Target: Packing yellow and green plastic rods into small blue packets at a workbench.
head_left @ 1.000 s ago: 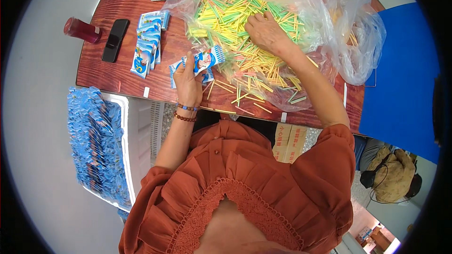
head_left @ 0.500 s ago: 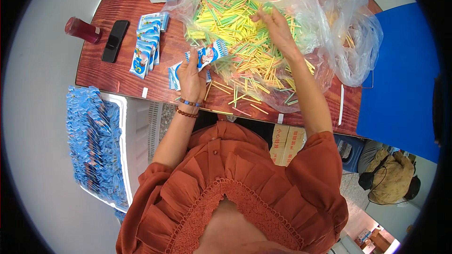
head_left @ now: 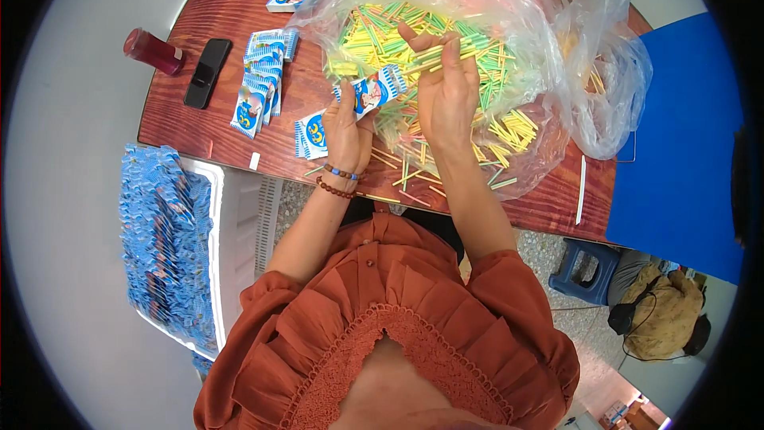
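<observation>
My left hand (head_left: 348, 137) is closed on a small blue-and-white packet (head_left: 376, 94). Below it, another blue-and-white packet (head_left: 312, 135) shows beside the palm; whether the hand also grips that one I cannot tell. My right hand (head_left: 450, 99) pinches a few thin yellow sticks (head_left: 432, 60), whose left ends come close to the held packet's right end. Behind both hands, a large clear plastic bag (head_left: 521, 40) lies open. It holds a heap of thin yellow, green and pink sticks (head_left: 386, 25).
Left on the dark red table (head_left: 187, 123) lie overlapping packets (head_left: 259, 91), a black phone (head_left: 208, 73) and a red bottle (head_left: 153, 51). Another clear bag (head_left: 609, 95) sits right, near a blue panel (head_left: 676, 135). A white box (head_left: 216, 247) full of packets stands lower left.
My right hand has drawn back from the heap toward me and the left hand, bringing a few yellow sticks. The left hand keeps its packet. The whole view has shifted slightly.
</observation>
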Demonstrator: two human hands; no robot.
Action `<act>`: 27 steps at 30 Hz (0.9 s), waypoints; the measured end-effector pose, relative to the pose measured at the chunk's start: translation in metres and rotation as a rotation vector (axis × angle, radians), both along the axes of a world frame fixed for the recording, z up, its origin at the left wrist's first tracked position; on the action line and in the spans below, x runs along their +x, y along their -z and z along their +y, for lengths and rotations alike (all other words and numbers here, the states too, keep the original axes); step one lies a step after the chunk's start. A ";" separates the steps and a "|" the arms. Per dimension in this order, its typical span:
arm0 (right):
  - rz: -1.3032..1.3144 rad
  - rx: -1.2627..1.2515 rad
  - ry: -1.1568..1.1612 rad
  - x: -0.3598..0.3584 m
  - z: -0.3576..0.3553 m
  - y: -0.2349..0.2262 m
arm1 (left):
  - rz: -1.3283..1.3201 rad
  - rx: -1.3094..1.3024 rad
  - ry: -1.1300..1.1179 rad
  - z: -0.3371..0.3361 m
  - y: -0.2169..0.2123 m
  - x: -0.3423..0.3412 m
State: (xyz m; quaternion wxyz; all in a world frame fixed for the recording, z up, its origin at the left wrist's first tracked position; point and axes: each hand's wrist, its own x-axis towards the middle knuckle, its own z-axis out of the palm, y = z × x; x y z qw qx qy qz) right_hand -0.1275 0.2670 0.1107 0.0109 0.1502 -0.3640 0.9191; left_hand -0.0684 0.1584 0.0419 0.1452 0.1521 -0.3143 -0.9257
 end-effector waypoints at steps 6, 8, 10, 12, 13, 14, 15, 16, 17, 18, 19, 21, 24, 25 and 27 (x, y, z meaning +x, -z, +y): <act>-0.013 0.135 0.054 0.014 -0.014 0.005 | 0.012 -0.013 -0.032 0.002 -0.006 0.000; -0.066 0.156 0.129 0.019 -0.019 0.005 | 0.044 -0.006 -0.043 0.003 -0.004 -0.001; -0.048 0.113 0.136 0.017 -0.020 0.003 | 0.055 -0.015 -0.041 -0.001 0.002 -0.001; -0.032 0.070 0.144 0.016 -0.020 0.002 | 0.065 -0.024 -0.039 -0.002 0.005 -0.001; -0.025 0.110 0.137 0.016 -0.019 0.002 | 0.068 -0.027 -0.039 -0.002 0.005 -0.002; -0.018 0.149 0.129 0.016 -0.019 0.003 | 0.071 -0.030 -0.040 -0.002 0.004 -0.002; -0.018 0.150 0.130 0.017 -0.020 0.003 | 0.071 -0.030 -0.039 -0.001 0.002 -0.002; -0.011 0.207 0.142 0.020 -0.021 0.005 | 0.062 -0.011 -0.039 0.000 -0.001 -0.002; -0.003 0.265 0.154 0.021 -0.022 0.007 | 0.053 0.008 -0.038 0.001 -0.003 -0.002; -0.002 0.264 0.153 0.022 -0.023 0.010 | 0.054 0.008 -0.038 0.002 -0.003 -0.003; -0.002 0.273 0.162 0.023 -0.025 0.013 | 0.066 0.007 -0.036 0.003 -0.004 -0.004; -0.001 0.283 0.172 0.024 -0.027 0.020 | 0.079 0.008 -0.033 0.006 -0.004 -0.007; 0.037 0.385 0.156 0.024 -0.028 0.023 | 0.100 0.074 -0.039 0.008 -0.002 -0.012; 0.012 0.357 0.093 0.024 -0.026 0.019 | 0.116 0.077 -0.015 0.007 0.001 -0.013; -0.011 0.332 0.029 0.022 -0.023 0.014 | 0.136 0.083 0.009 0.008 0.001 -0.014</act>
